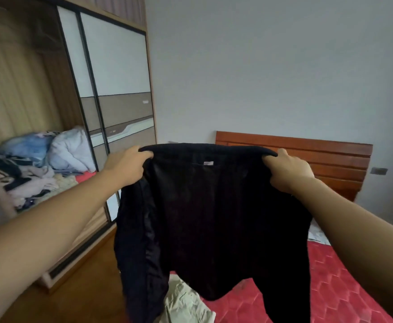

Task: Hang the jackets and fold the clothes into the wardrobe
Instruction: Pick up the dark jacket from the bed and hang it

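The black jacket [214, 206] is gripped at its shoulders by the left hand [126, 165] and right hand [286, 170]. It is judged soft, limp; shoulders are the recommended hold.

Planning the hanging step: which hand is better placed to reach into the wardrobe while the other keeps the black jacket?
Likely left: the left hand grips the black jacket on the side nearest the open wardrobe; the right hand is by the bed.

Left hand [126, 165], right hand [288, 170]: both bare. Forearms [51, 220] bare too, uncovered all way back to frame edge. Wrists slim. Nails too blurred to tell.
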Available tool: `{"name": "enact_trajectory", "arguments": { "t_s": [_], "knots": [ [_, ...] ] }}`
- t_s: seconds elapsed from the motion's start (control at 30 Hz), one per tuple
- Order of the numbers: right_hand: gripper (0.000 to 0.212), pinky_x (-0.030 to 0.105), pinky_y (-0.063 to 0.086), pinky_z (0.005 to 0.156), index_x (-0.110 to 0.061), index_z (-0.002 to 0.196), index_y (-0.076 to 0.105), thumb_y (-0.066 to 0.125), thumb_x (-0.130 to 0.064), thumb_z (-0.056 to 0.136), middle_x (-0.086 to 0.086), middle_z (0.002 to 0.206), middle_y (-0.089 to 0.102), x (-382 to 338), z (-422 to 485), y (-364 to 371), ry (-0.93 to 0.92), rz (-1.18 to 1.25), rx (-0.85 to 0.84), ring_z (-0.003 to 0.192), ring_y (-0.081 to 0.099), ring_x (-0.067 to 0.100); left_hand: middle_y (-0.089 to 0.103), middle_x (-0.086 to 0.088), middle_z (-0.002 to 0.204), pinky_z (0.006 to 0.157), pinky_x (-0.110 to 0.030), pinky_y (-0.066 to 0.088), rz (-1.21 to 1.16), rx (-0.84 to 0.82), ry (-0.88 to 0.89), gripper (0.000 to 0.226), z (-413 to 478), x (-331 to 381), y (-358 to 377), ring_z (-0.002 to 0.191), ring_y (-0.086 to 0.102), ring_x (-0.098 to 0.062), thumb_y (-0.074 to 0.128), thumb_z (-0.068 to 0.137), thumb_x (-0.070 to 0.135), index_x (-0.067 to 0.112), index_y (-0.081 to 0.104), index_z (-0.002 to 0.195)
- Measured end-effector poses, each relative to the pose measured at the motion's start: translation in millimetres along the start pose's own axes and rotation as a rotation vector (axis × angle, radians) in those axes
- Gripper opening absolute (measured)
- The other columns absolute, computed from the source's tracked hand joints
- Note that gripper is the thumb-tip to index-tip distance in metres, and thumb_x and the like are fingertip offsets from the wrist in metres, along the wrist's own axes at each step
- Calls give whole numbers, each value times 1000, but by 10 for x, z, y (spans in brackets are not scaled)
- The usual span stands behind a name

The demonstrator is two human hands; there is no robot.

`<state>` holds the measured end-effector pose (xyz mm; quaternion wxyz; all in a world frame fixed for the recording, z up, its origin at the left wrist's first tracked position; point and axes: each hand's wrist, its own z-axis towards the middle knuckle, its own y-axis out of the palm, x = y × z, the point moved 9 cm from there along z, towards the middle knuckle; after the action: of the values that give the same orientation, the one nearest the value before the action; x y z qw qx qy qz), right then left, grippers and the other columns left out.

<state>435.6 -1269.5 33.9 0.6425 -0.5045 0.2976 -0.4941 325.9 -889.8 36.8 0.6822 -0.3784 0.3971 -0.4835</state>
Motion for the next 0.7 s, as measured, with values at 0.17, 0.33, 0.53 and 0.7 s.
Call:
{"name": "enact_trajectory", "arguments": {
  "t_s": [0.17, 0.33, 0.53, 0.7],
  "knots": [
    [43, 41, 43, 65, -23, 132, 45, 56, -14, 92, 12, 118, 45, -571, 144, -28, -157, 119, 57, 92, 62, 41, 59, -4, 127, 76, -38, 53, -120, -36, -238, 58, -502, -369, -106, 106, 60, -30, 46, 88, 9, 41, 51, 136],
    [47, 44, 52, 70, -18, 135, 42, 59, -15, 91, 14, 119, 46, -1330, 201, -20, -316, 222, 66, 94, 61, 40, 62, -11, 125, 81, -43, 54, -249, -16, -443, 63, -1195, -762, -234, 106, 60, -33, 46, 82, -3, 34, 57, 131],
    [42, 47, 50, 80, -12, 133, 42, 51, -13, 92, 17, 126, 48, -2418, 91, -46, -485, 336, -13, 104, 58, 45, 60, -11, 135, 86, -33, 51, -323, 63, -656, 61, -1996, -1370, -392, 117, 59, -32, 48, 83, -5, 24, 59, 135],
    [37, 47, 50, 83, -12, 129, 44, 51, -14, 93, 17, 125, 49, -3351, -42, -217, -577, 421, -39, 105, 58, 42, 64, -11, 128, 80, -35, 54, -349, 108, -739, 57, -2499, -2047, -485, 103, 64, -32, 48, 83, -2, 24, 60, 133]
  ]
}}
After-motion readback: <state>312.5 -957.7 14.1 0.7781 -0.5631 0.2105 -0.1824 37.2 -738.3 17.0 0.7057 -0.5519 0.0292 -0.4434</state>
